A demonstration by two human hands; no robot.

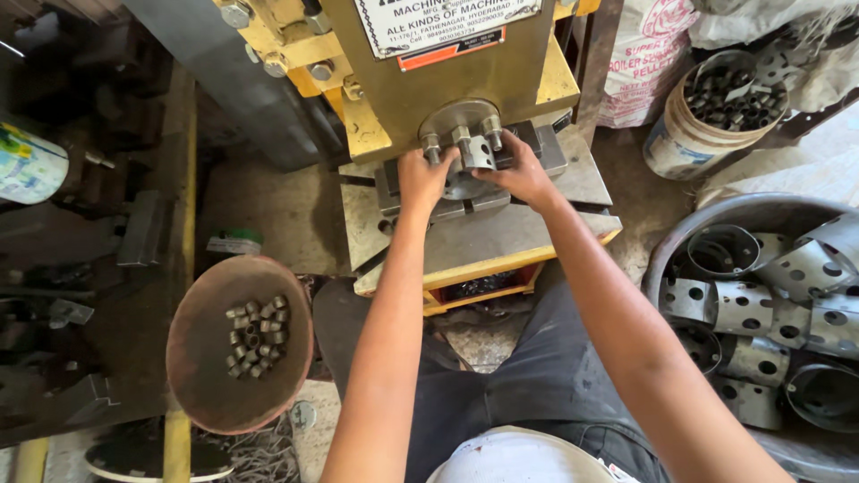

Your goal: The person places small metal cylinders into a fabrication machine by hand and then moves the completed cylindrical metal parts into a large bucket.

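Nearest, a rusty bowl [192, 358] sits at the person's left knee with a small heap of short metal bushes [256, 335] in it, within easy reach of the left arm. On the right, a big tub [667, 259] holds perforated metal sleeves [747, 309], lying every way.

Farther on, both arms stretch to the yellow press [465, 72] and meet over its grey bed [501, 237]. The left hand [420, 177] rests on the fixture, fingers curled over its near edge; I cannot tell whether it pinches anything. The right hand [519, 170] has its grip closed on a small holed metal piece [479, 154], pressed up against the round tool head [461, 125], directly under it, probably so it sits square in the die. The piece looks short, its long axis roughly upright, holed face toward the camera.

Far right, a bucket [684, 143] of dark parts stands on the floor.
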